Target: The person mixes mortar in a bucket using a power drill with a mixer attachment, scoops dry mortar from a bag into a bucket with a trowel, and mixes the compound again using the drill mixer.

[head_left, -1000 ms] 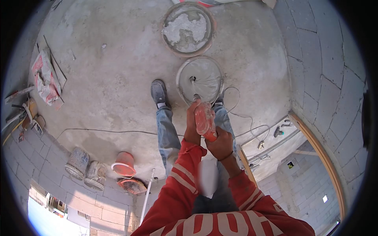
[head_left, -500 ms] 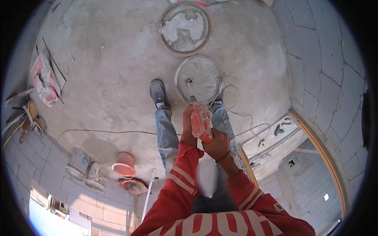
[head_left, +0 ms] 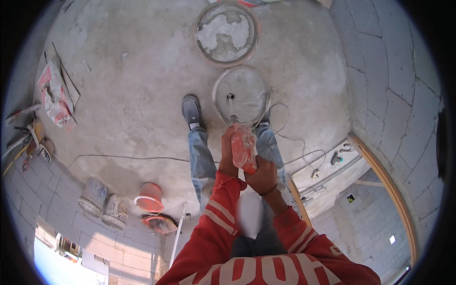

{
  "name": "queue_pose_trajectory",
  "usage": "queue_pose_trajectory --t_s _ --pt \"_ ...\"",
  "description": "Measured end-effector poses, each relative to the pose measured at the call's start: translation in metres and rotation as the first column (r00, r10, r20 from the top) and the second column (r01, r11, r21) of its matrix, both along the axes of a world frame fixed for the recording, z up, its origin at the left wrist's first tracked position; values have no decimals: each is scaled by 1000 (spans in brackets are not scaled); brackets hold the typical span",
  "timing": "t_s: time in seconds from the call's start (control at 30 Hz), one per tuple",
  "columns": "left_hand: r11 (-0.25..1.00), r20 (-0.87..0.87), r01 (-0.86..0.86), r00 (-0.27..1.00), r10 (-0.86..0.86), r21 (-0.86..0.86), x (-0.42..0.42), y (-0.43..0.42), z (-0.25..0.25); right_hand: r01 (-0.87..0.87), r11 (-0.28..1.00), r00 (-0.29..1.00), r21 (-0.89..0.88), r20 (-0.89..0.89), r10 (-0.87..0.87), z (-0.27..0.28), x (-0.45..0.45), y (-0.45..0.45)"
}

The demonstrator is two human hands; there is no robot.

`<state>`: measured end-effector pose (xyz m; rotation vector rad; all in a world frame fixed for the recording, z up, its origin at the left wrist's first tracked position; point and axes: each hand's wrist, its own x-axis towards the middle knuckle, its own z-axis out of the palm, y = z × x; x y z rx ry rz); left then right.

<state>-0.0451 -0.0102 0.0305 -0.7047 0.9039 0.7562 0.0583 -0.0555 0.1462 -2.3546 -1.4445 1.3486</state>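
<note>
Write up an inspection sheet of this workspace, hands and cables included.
Surface: grey floor, stained.
Work items: red power tool, shaft in the nearer tub of grey mix; farther tub holds patchy pale material.
Clutter: crumpled bag, red bucket.
Hands: left hand at the tool's front, right hand at its rear.
Cables: one cable crosses the floor; loop beside the right leg.
Surroundings: block wall.

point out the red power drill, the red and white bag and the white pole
red power drill [head_left: 243, 148], head view, on its body
red and white bag [head_left: 53, 95], head view, on its middle
white pole [head_left: 178, 233], head view, partway along its shaft
</note>
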Motion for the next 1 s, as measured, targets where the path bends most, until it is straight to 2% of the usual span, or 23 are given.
queue_pose_trajectory --t_s 0.07,0.17,0.27,0.47,0.57,0.67,0.77,0.87,1.0 --pt "997 53 70 996 -69 -18 -3 -3 -3 12 1000 1000 3 -7 -12 -3 3 -4" --pt "991 -15 122 992 -123 -57 -1 7 7 38 999 999 -4 1 -38 1 0 3" --pt "998 -105 45 994 -42 31 4 6 9 36 999 999 -22 4 -35 4 -1 3" --pt "991 20 123 992 -123 -52 -5 -5 -9 91 993 996 -76 -5 -91 2 -3 -2" --pt "998 -49 56 997 -55 16 0 1 5 63 993 998 -96 9 -62 7 -4 3" --pt "999 28 4 1000 -5 38 2 -17 -15 75 995 997 -72 -6 -76 3 -3 -2" --pt "996 0 70 998 -71 -45 -1 -3 5 93 993 996 -78 4 -93 5 -3 -11" --pt "997 -30 80 996 -79 20 -1 -2 6 74 992 997 -98 20 -73 7 -2 -5" --pt "993 -68 83 994 -89 -81 3 -14 -1 88 993 996 -76 10 -87 7 -3 -6"
